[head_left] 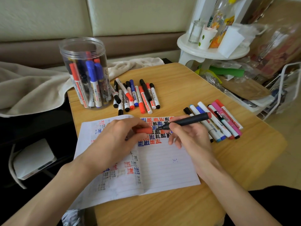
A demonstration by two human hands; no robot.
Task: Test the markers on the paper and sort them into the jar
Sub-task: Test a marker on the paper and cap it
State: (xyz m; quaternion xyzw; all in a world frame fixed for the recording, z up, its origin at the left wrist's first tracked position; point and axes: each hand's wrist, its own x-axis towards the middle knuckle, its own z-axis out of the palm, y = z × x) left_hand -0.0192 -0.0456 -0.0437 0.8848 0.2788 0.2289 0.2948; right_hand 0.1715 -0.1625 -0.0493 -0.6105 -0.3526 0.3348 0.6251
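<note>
My right hand (189, 136) grips a black-barrelled marker (187, 121) with a red end, its tip down on the lined paper (162, 168) among rows of red, blue and black test marks. My left hand (117, 141) rests on the paper and pinches a red cap (144, 130). A clear plastic jar (86, 74) with several markers upright in it stands at the table's far left. One pile of markers (135, 95) lies beside the jar. A second pile (218, 119) lies to the right of my right hand.
The small wooden table (244, 152) has a beige blanket (32, 85) at its left and a sofa behind. A white stool (211, 51) with cups and bottles stands at the back right, next to plastic bags and a white wire rack (286, 88).
</note>
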